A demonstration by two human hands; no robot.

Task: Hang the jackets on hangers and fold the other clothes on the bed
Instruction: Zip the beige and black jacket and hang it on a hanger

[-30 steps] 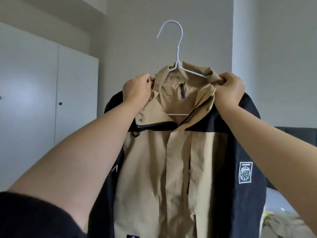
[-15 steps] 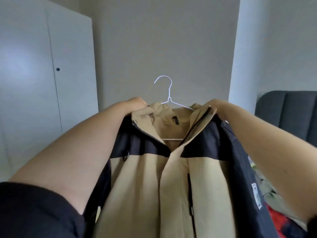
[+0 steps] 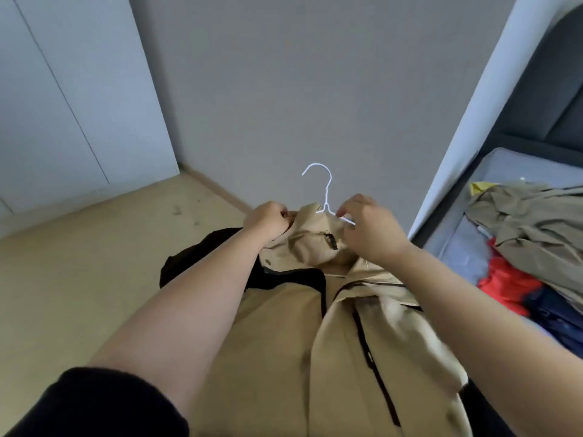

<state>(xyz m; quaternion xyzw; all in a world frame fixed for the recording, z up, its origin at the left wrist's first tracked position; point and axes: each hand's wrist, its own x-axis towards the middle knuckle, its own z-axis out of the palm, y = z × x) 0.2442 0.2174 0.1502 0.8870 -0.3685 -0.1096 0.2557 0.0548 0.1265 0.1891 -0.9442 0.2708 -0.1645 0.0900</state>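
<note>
A tan and black jacket (image 3: 284,335) hangs in front of me on a white wire hanger (image 3: 325,190), whose hook sticks up above the collar. My left hand (image 3: 268,220) grips the left side of the collar. My right hand (image 3: 369,228) pinches the hanger's right arm at the collar. The jacket's front lies open, with a black zipper running down the right flap. Most of the hanger is hidden inside the jacket.
A bed (image 3: 504,171) at the right carries a pile of clothes: an olive garment (image 3: 536,228), a red one (image 3: 504,282) and a dark blue one (image 3: 555,313). White wardrobe doors (image 3: 63,105) stand at the left, a grey wall (image 3: 315,74) ahead, beige floor (image 3: 79,263) below.
The jacket has come down from head height to low in front of me. My right hand has shifted from the collar fabric to the hanger wire. The view has tilted down toward the floor.
</note>
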